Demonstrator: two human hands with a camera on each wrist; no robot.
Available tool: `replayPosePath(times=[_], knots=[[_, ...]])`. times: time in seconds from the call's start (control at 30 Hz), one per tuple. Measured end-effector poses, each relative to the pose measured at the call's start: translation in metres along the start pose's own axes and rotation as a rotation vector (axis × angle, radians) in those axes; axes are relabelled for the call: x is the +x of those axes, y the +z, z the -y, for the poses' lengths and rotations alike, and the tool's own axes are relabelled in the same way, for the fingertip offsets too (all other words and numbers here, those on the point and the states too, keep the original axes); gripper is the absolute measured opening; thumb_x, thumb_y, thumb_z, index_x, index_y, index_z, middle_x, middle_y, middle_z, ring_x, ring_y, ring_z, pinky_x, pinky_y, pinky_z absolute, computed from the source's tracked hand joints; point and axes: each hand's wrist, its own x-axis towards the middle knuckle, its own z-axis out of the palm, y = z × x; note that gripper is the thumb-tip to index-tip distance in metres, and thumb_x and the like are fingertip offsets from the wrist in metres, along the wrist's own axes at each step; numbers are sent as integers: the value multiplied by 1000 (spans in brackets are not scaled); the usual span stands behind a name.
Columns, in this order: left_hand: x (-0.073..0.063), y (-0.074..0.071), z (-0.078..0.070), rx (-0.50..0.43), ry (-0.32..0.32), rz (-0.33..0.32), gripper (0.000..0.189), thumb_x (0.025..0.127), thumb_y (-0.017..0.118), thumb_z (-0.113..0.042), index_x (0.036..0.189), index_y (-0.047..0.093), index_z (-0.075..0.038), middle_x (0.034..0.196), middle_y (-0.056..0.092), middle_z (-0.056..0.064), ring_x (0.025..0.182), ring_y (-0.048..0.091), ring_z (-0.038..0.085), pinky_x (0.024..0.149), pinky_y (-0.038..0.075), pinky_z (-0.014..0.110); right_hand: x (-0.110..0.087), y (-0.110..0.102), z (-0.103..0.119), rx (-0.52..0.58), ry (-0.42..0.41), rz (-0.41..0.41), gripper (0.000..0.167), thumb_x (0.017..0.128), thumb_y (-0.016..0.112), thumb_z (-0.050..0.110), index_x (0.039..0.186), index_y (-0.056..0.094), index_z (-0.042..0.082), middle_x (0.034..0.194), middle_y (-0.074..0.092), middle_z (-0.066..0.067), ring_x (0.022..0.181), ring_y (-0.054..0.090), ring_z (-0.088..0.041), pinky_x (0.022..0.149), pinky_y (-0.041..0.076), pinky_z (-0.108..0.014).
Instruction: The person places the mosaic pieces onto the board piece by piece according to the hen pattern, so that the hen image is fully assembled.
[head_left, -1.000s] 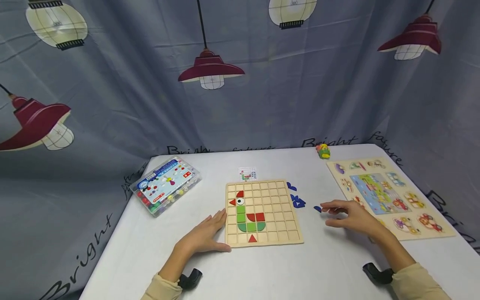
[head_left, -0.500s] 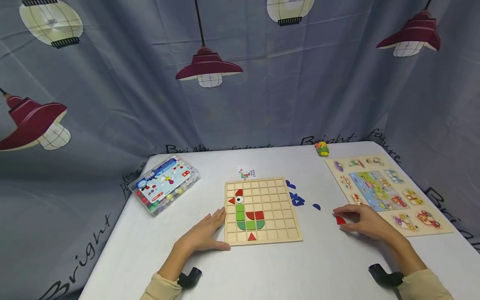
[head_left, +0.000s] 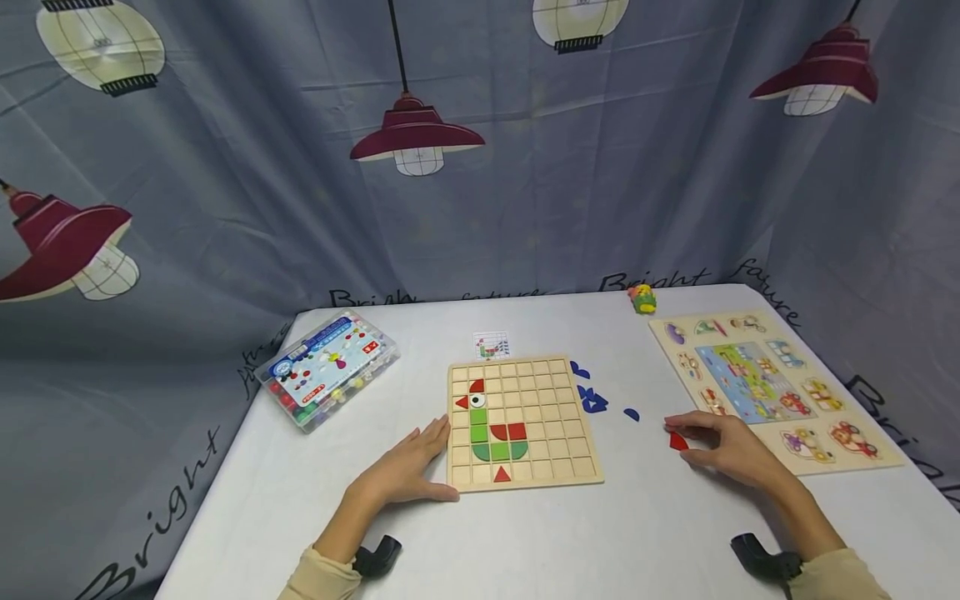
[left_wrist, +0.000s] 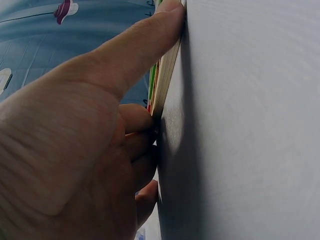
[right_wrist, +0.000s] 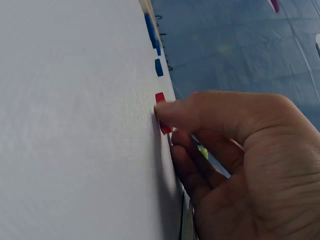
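A wooden grid board [head_left: 555,433] lies mid-table, bearing red and green pieces and a round eye piece in a bird-like pattern. My left hand [head_left: 401,468] rests at its left side, fingers fairly straight and thumb by the near corner; the left wrist view shows the thumb against the board's edge [left_wrist: 167,75]. To the right of the board, my right hand [head_left: 726,447] pinches a small red piece [head_left: 678,441] between thumb and fingers, close to the tabletop. The thumb covers part of the red piece [right_wrist: 160,97] in the right wrist view. One blue piece [head_left: 632,414] lies between board and hand.
Several more blue pieces [head_left: 592,402] lie along the board's right edge. Behind it is a small picture card [head_left: 491,345]. A clear box [head_left: 330,371] of colourful parts stands at the left, a wooden picture puzzle [head_left: 768,437] at the right, and a small toy figure [head_left: 642,298] at the back.
My right hand has moved right, away from the single blue piece, and now pinches the red piece, first visible half a second ago. My left hand has stayed at the board.
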Motion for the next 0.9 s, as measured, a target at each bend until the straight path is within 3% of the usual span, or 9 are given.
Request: replayPosePath(times=[0.17,0.43,0.73,0.9], knots=[[1,-1,0,-2,-4,0,112,73,74,-62,154,23,-3,163,19,10,151,20,27,125,18,45,0,1,1,-27,8,-19,43,75,80,9,116,70,14,112,73,-6,101,54,18,86,42,1],[1,-2,-1,0,-3,3,112,73,74,-61,153,24,-2,163,19,11,151,20,27,125,18,45,1,3,5,-79,36,-47,47,73,84,36,114,71,15,111,71,-5,97,55,16,84,45,-2],[0,-3,-2,2,12,-5,110,74,75,-59,153,24,0,163,20,13,151,21,28,125,19,46,1,-1,5,-62,74,-9,43,75,83,28,114,72,15,112,72,-5,97,56,13,83,49,-8],[-1,-3,-3,16,23,-6,110,75,75,-58,153,24,0,162,20,14,151,21,28,125,19,46,1,-1,5,-68,92,14,39,75,83,28,111,74,14,105,72,-2,88,56,6,77,51,-13]])
